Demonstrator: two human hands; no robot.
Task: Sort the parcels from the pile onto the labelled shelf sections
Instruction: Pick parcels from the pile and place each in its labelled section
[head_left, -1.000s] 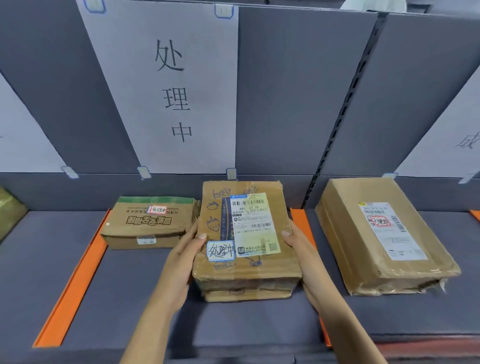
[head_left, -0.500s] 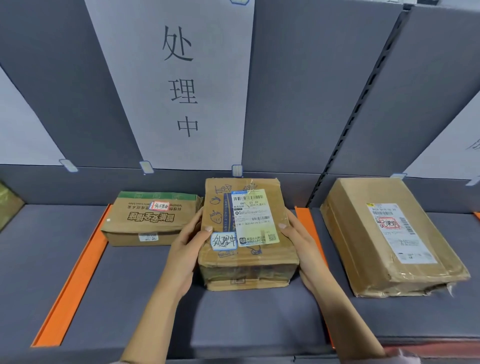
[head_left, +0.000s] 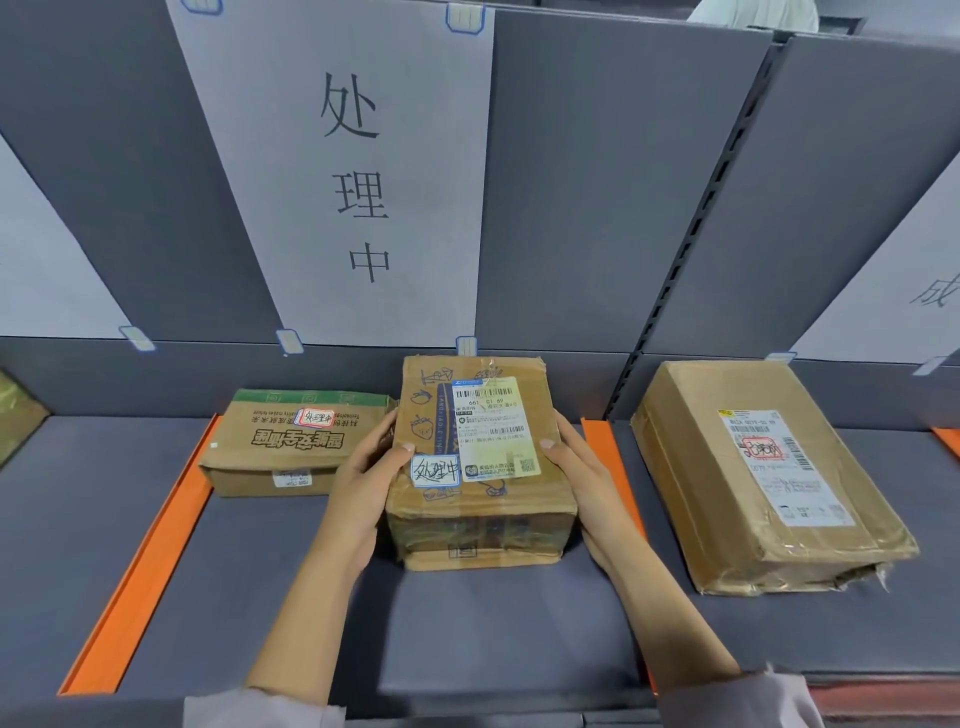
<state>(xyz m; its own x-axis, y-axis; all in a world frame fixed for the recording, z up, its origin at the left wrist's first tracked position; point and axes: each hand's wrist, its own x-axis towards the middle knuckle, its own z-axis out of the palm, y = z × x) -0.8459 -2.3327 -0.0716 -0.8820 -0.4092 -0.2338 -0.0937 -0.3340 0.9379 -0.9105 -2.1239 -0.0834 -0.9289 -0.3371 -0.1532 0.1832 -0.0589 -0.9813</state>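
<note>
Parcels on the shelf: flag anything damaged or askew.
The large parcel on the right is torn at its near right corner, where the wrapping hangs ragged and crumpled. Nothing else stands out.

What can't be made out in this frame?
Head view:
- Right sign: cut by the frame edge, one character shows.
- Far-left parcel: mostly outside the frame.
- Label on middle parcel: print too small.
- Whether that parcel touches the shelf: underside hidden.
</note>
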